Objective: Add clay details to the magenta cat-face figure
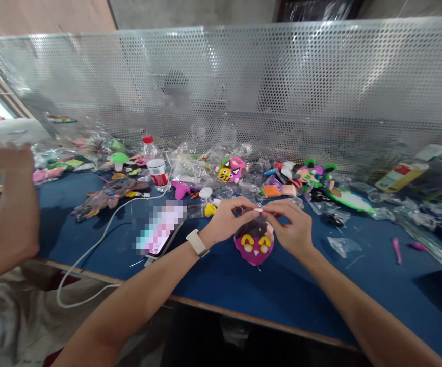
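Observation:
My left hand (230, 219) and my right hand (290, 227) meet over the table, fingertips pinched together on a small white piece of clay (258, 210). Right below them lies a round magenta clay face (255, 255) with a dark top, yellow rings around white eyes and a small white nose. My fingers partly cover its upper edge. Left of my hands a bit of yellow clay (210, 209) rests on the table. A phone (163, 229) with a blurred lit screen leans near my left wrist, which wears a pale band.
Along the perforated metal screen (243, 76) lie plastic bags and coloured clay pieces. A red-capped bottle (156, 165) stands behind the phone; a white cable (91, 250) loops off the table edge. Another person's arm (10, 204) reaches in at left. A yellow-labelled bottle (402, 176) tilts at right.

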{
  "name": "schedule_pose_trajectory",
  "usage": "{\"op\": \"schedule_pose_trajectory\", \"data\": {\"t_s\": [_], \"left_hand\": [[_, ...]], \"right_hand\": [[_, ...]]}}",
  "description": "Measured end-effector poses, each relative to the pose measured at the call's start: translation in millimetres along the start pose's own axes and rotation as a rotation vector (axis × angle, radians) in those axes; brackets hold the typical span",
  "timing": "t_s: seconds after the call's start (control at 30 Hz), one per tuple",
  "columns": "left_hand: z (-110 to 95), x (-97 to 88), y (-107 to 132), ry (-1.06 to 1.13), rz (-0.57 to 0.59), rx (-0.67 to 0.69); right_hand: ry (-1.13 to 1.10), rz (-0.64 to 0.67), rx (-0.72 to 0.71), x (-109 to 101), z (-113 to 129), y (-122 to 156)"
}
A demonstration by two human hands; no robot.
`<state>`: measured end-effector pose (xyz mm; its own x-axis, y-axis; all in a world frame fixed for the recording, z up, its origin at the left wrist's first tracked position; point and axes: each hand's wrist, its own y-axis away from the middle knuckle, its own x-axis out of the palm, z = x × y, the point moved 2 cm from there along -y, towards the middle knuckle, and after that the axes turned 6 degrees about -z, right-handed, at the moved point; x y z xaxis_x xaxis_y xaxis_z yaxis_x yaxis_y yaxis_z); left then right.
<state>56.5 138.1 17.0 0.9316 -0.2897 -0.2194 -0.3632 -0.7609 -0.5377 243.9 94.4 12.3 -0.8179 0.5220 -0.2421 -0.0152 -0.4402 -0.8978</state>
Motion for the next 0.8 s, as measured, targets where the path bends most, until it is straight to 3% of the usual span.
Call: {"op": "schedule_pose_trajectory", "data": {"t_s": [0.17, 0.43, 0.8], "left_hand": [[3.2, 1.1, 0.0, 0.015, -0.002, -0.031], [3.2, 3.5, 0.4, 0.053, 0.010, -0.056], [0.7, 8.3, 3.5, 0.178, 0.061, -0.070]], "right_hand": [[-0.011, -0.014, -0.011, -0.2, 2.4, -1.0], [0.042, -0.017, -0.163, 0.5, 6.3, 0.8], [0.033, -0.029, -0.199, -0.4, 5.4, 3.8]]}}
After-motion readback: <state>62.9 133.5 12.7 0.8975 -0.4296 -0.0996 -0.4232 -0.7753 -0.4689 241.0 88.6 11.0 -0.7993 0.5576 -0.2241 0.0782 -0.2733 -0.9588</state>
